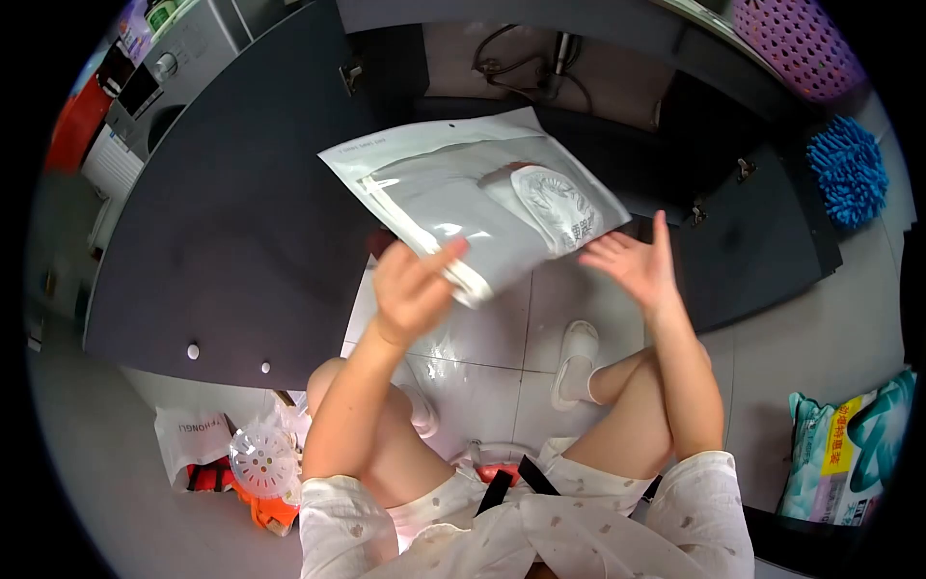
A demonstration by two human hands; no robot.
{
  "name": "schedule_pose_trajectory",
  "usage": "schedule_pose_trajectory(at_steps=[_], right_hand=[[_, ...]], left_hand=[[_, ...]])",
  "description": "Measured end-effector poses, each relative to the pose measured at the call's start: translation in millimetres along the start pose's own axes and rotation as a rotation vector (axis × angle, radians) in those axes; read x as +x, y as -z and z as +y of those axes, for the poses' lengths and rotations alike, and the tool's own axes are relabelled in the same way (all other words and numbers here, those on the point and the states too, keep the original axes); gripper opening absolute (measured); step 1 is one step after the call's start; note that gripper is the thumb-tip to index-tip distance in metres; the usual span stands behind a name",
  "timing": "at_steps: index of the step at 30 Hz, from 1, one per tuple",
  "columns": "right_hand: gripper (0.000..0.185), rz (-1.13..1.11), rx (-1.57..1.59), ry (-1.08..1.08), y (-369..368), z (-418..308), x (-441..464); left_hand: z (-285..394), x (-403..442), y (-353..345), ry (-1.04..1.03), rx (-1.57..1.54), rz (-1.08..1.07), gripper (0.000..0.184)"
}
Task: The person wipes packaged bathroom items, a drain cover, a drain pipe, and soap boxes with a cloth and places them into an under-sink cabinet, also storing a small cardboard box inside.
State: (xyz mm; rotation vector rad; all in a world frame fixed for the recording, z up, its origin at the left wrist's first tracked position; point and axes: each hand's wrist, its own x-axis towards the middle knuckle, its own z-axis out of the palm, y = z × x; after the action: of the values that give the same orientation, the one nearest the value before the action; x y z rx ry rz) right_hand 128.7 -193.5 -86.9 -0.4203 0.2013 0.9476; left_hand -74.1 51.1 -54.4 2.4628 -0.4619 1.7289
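Observation:
A grey and white plastic package [463,193] with a clear front and a white oval print is held up in front of the open cabinet [569,135]. My left hand [415,289] grips its lower left edge, thumb lying over the front. At the package's lower right corner is my right hand [632,262], its fingers spread and the thumb raised. The fingertips are at the corner, partly overlapping it; whether they press on it is unclear.
Dark cabinet doors stand open at left [231,212] and right [757,241]. Pipes [552,72] show inside. Around are a purple basket [801,43], a blue fluffy item [849,172], a teal package [849,449] and a clear perforated dish [265,461].

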Motion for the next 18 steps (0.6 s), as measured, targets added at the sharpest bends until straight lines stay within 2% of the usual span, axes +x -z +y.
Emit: schedule_pose_trajectory(at_steps=[1,2,3,5,7,8,10,11,13,15,17,18], right_hand=[[0.097,-0.144,-0.138,-0.061,-6.5,15.1,0.3],[0.088,-0.165,-0.292,-0.003,-13.8,32.3,-2.2],[0.077,-0.066,-0.262,0.049,-6.5,43.7,6.8],[0.061,-0.057,-0.298,0.103,14.6,55.7,26.7],[0.055,-0.035,-0.192,0.067,8.5,65.2,23.8],[0.048,-0.01,-0.091,0.025,3.7,67.9,21.7],[0.044,-0.005,-0.044,0.079,-16.2,66.3,16.3],[0.04,0.005,-0.001,0.126,-23.2,64.4,15.8],[0.041,0.058,0.011,0.207,-17.2,58.6,30.3],[0.043,0.114,0.027,0.283,-16.8,59.9,35.3],[0.049,0.126,-0.136,0.676,-25.3,68.3,36.0],[0.055,0.162,-0.162,0.728,-28.2,71.8,37.8]], left_hand=[[10.9,6.9,-6.8,-0.122,-0.005,0.032,0.016],[17.8,7.1,-12.9,-0.171,-0.016,0.05,0.016],[23.5,7.2,-16.5,-0.176,-0.023,0.054,0.016],[32.6,7.4,-19.4,-0.244,-0.065,0.015,0.016],[36.7,10.6,-17.3,-0.275,-0.097,-0.04,0.015],[39.6,13.8,-16.0,-0.208,-0.128,-0.12,0.016],[37.8,12.8,-15.4,-0.008,-0.208,-0.307,0.015],[34.8,15.2,-14.4,-0.013,-0.205,-0.306,0.015],[28.2,22.5,-11.0,0.191,-0.504,-0.409,0.015],[24.0,18.4,5.5,0.39,-0.562,-0.484,0.009],[22.3,20.3,4.0,0.413,-0.493,-0.056,0.006],[34.4,32.0,-0.9,0.559,-0.45,0.176,0.009]])
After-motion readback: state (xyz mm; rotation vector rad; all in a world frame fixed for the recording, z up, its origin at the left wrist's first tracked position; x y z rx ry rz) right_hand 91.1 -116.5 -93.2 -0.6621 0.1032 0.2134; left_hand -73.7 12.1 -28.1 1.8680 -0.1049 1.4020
